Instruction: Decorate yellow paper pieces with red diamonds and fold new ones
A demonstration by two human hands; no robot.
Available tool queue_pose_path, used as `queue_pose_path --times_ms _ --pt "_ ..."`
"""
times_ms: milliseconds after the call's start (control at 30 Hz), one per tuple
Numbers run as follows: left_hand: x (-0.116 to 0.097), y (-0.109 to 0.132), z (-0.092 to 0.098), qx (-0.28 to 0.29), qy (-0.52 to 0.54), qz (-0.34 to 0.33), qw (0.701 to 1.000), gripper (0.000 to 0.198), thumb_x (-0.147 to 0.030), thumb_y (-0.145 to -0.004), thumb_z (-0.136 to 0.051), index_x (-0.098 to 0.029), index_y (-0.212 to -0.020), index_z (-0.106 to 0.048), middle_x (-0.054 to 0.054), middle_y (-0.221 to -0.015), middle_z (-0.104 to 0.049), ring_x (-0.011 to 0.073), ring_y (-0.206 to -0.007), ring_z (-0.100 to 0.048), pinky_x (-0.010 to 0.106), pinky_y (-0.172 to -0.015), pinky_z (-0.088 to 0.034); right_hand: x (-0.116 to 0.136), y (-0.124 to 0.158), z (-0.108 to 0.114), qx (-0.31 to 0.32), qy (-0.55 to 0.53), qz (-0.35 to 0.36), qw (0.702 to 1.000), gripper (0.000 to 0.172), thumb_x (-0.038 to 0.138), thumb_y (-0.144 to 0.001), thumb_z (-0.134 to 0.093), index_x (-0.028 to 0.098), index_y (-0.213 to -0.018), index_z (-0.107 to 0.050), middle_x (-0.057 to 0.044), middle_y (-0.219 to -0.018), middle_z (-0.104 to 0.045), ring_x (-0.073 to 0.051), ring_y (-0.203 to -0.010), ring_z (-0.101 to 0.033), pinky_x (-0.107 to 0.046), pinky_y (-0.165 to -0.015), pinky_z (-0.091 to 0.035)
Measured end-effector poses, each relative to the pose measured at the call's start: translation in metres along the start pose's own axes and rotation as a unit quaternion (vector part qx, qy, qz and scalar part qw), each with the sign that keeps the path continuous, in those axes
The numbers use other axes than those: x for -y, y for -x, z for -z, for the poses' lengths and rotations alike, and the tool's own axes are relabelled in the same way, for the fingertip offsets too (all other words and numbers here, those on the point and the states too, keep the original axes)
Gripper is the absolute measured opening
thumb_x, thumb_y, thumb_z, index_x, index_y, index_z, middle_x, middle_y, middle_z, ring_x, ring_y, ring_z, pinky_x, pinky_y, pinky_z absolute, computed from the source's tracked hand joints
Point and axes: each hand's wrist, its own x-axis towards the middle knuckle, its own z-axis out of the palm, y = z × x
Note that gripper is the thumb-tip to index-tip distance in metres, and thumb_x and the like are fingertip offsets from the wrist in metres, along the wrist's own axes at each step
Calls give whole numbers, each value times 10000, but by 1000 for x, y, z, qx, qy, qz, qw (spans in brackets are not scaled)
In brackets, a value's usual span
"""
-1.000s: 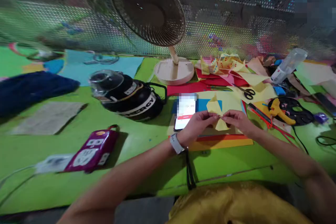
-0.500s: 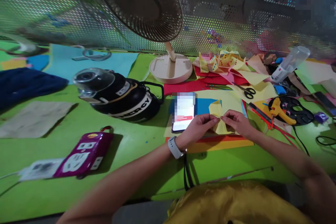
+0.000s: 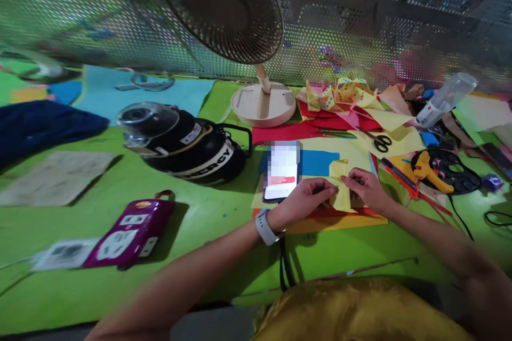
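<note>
A piece of yellow paper (image 3: pixel 342 198), creased and pinched in at its middle, is held up between my two hands. The fingertips of my left hand (image 3: pixel 310 198) close on its left side; a pale watch is on that wrist. My right hand (image 3: pixel 370 189) pinches its right side with thumb and forefinger. Beneath lie stacked sheets, among them a blue sheet (image 3: pixel 318 162) and an orange sheet (image 3: pixel 320 224). Just left of the paper a lit phone (image 3: pixel 282 173) rests on the stack.
Behind the stack stands a fan (image 3: pixel 264 104). Scissors (image 3: pixel 380 141), a yellow glue gun (image 3: pixel 432 173) and a clear bottle (image 3: pixel 446 98) are at the right, near folded yellow paper pieces (image 3: pixel 348 93). Leftward lie a large black flask (image 3: pixel 192 144) and a purple power strip (image 3: pixel 130 234).
The yellow paper has turned and dropped slightly toward me, still between my fingers. My left hand has shifted a little to the right. The view has moved slightly.
</note>
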Motion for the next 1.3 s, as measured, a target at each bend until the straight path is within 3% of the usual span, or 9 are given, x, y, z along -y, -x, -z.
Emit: queue_pose_path --times_ms 500,633,733,800,900,1000,1067,1167,1300 --pt "-6 2 8 -12 -25 51 998 369 -518 -762 -653 -150 -747 -624 15 -675 -656 113 -584 -593 243 -582 -484 5 -13 24 -97 -85 10 992 464 602 -661 -715 210 -626 -469 81 -457 -485 -66 -393 -401 -210 -413 -313" --pt "-5 8 -1 0 -113 -13 993 449 -577 -823 -546 -149 -729 -641 45 -693 -661 141 -619 -594 261 -591 -478 7 -14 25 -85 -45 15 995 451 612 -703 -675 214 -644 -473 71 -481 -490 -80 -423 -410 -228 -449 -336" --pt "-4 10 -4 8 -194 -87 977 357 -516 -807 -612 -165 -829 -671 46 -790 -677 152 -682 -586 247 -571 -459 14 -13 31 -117 74 91 986 409 589 -775 -622 219 -667 -487 52 -528 -485 -103 -479 -425 -253 -495 -348" --pt "-7 11 -2 1 -180 -90 980 378 -517 -821 -596 -168 -945 -671 59 -880 -681 169 -748 -603 254 -586 -476 20 -9 33 -141 222 183 947 355 535 -830 -595 217 -691 -522 19 -602 -525 -125 -556 -459 -272 -562 -366" --pt "-13 10 2 -32 -87 -63 994 506 -562 -783 -624 -156 -1085 -619 86 -987 -672 215 -890 -626 302 -666 -531 26 1 27 -117 444 290 839 280 406 -910 -524 207 -721 -580 -36 -688 -590 -154 -651 -491 -293 -628 -349" --pt "-17 9 5 -60 14 -32 998 516 -569 -757 -658 -159 -1063 -592 98 -1022 -673 248 -985 -626 351 -729 -551 25 9 14 -76 566 330 752 289 276 -946 -441 193 -724 -607 -60 -668 -594 -165 -659 -486 -307 -611 -310" --pt "-16 7 4 -68 53 -17 996 471 -547 -766 -668 -161 -1023 -587 100 -1043 -677 247 -1006 -629 371 -785 -542 22 11 7 -65 591 341 728 303 241 -949 -416 189 -719 -607 -63 -655 -588 -170 -651 -481 -315 -605 -301" --pt "-11 4 0 -69 75 -42 994 492 -512 -787 -669 -173 -1121 -543 110 -1111 -669 246 -1084 -613 402 -907 -494 20 10 5 -74 577 338 740 304 264 -941 -417 193 -702 -591 -57 -642 -588 -172 -640 -487 -316 -607 -311" --pt "-5 3 -8 -22 -8 -124 992 711 -380 -743 -746 -229 -1342 -394 125 -1280 -585 256 -1217 -531 435 -1013 -424 22 7 7 -134 471 279 826 285 341 -926 -451 212 -698 -561 -31 -633 -591 -154 -611 -501 -289 -601 -346"
